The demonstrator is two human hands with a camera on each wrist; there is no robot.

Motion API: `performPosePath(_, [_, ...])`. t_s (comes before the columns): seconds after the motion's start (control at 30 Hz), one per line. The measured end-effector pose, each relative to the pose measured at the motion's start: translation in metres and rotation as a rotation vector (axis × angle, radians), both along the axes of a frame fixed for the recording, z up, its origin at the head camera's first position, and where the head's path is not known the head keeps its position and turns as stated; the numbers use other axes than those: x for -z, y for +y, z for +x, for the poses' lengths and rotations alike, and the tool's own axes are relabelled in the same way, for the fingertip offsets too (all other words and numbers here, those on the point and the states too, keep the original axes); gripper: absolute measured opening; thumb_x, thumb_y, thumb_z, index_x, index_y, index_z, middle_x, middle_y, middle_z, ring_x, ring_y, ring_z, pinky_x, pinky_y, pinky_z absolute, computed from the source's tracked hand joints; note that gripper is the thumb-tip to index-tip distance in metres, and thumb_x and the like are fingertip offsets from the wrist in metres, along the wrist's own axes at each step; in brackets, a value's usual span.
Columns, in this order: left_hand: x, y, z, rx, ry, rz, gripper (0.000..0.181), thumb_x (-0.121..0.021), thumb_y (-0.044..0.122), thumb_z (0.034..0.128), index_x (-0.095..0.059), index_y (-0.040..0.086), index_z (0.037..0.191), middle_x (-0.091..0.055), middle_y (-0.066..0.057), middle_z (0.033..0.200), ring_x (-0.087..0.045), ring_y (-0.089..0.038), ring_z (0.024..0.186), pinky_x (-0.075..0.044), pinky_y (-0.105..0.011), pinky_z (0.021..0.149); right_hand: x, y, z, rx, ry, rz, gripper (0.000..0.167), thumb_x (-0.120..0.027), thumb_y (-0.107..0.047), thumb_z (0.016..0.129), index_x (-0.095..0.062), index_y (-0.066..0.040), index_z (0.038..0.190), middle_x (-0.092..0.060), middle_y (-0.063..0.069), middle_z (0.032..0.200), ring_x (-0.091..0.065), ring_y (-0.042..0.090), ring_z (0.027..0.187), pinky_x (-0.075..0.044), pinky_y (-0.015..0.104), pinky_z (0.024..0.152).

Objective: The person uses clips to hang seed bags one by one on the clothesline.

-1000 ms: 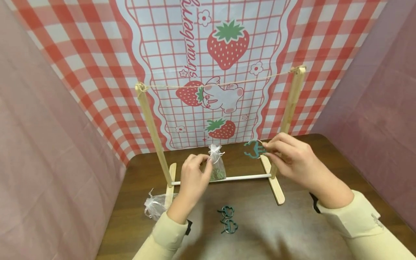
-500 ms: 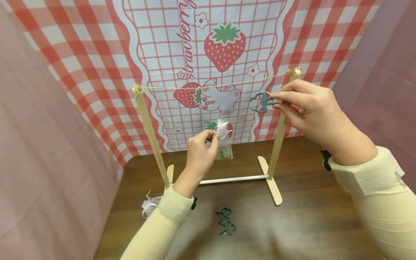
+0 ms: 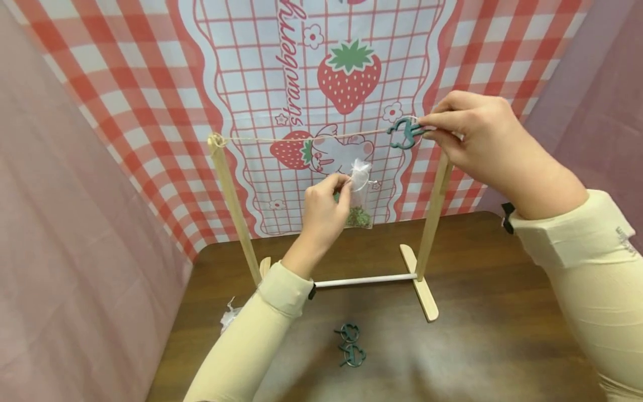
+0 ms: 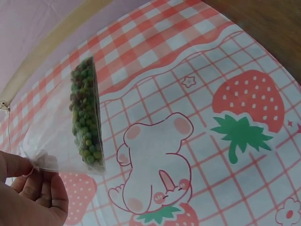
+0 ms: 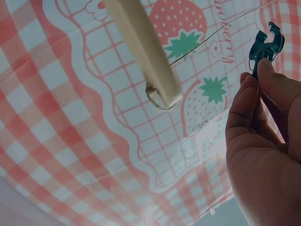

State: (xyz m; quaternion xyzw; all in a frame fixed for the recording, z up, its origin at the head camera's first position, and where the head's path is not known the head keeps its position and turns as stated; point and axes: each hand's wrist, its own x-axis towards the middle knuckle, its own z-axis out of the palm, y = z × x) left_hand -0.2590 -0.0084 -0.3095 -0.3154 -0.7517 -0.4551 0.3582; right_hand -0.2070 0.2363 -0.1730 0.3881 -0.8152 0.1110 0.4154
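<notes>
My left hand [image 3: 325, 209] pinches the gathered neck of a sheer white drawstring pouch [image 3: 360, 184]. Small green beads or peas [image 4: 84, 117] fill the bottom of the pouch, as the left wrist view shows. The pouch hangs below a thin string [image 3: 301, 139]. Higher and to the right, my right hand [image 3: 477, 139] pinches the handles of a dark green plant clip [image 3: 403, 134]. The clip is level with the string near its right end; whether it touches the string I cannot tell. In the right wrist view the clip [image 5: 269, 44] points up with its curved jaws apart.
The string runs between two wooden posts [image 3: 233, 206], joined low down by a white rod [image 3: 366, 280]. Two more green clips [image 3: 351, 344] lie on the brown table [image 3: 452, 346]. Another white pouch [image 3: 230, 316] lies at the left, partly behind my sleeve. A strawberry-print cloth [image 3: 346, 72] hangs behind.
Both hands have risen from near the rod. The left has lifted the pouch up and slightly right, and the right has carried the green clip up to the string's height.
</notes>
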Motion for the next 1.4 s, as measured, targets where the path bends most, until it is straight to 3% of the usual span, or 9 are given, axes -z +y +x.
performPosePath(0.2, [-0.009,0.012,-0.01,0.007,-0.022,0.023,0.006,-0.066,-0.002,0.0967,-0.07,-0.006,0.095,-0.072,-0.012,0.085,-0.069,-0.02,0.078,-0.054,-0.024,0.078,-0.012,0.001,-0.01,0.04,-0.025,0.049,0.015,-0.076,0.008,0.087,-0.078,0.005,0.102,-0.067,0.015,0.092,-0.062,0.026,0.074,-0.041,0.023,0.064])
performPosePath(0.47, [-0.019,0.022,-0.016,0.03,-0.03,0.013,0.007,-0.063,-0.002,0.0987,-0.069,-0.005,0.097,-0.073,-0.013,0.09,-0.069,-0.02,0.083,-0.052,-0.02,0.081,-0.029,-0.005,-0.018,0.11,-0.143,0.116,0.016,-0.069,0.01,0.091,-0.074,0.01,0.106,-0.066,0.022,0.098,-0.063,0.036,0.08,-0.054,0.05,0.065])
performPosePath(0.73, [-0.027,0.034,-0.02,0.026,0.01,0.033,0.008,-0.064,-0.001,0.0986,-0.07,-0.004,0.096,-0.072,-0.012,0.087,-0.067,-0.018,0.077,-0.051,-0.02,0.077,-0.039,-0.011,-0.025,0.155,-0.221,0.198,0.015,-0.068,0.01,0.091,-0.074,0.012,0.104,-0.066,0.024,0.096,-0.064,0.038,0.081,-0.056,0.051,0.065])
performPosePath(1.0, [-0.028,0.038,-0.023,-0.002,0.067,0.022,0.008,-0.063,0.0,0.0999,-0.07,-0.004,0.098,-0.072,-0.013,0.09,-0.066,-0.02,0.077,-0.05,-0.021,0.071,-0.038,-0.017,-0.03,0.192,-0.273,0.257,0.014,-0.068,0.01,0.091,-0.073,0.012,0.104,-0.065,0.025,0.095,-0.064,0.042,0.085,-0.056,0.053,0.071])
performPosePath(1.4, [-0.034,0.043,-0.024,-0.009,0.104,0.032,0.009,-0.063,0.001,0.1,-0.07,-0.004,0.098,-0.072,-0.013,0.093,-0.067,-0.021,0.083,-0.049,-0.018,0.076,-0.039,-0.022,-0.035,0.249,-0.33,0.296,0.012,-0.069,0.008,0.092,-0.074,0.011,0.103,-0.065,0.023,0.094,-0.064,0.041,0.087,-0.056,0.053,0.074])
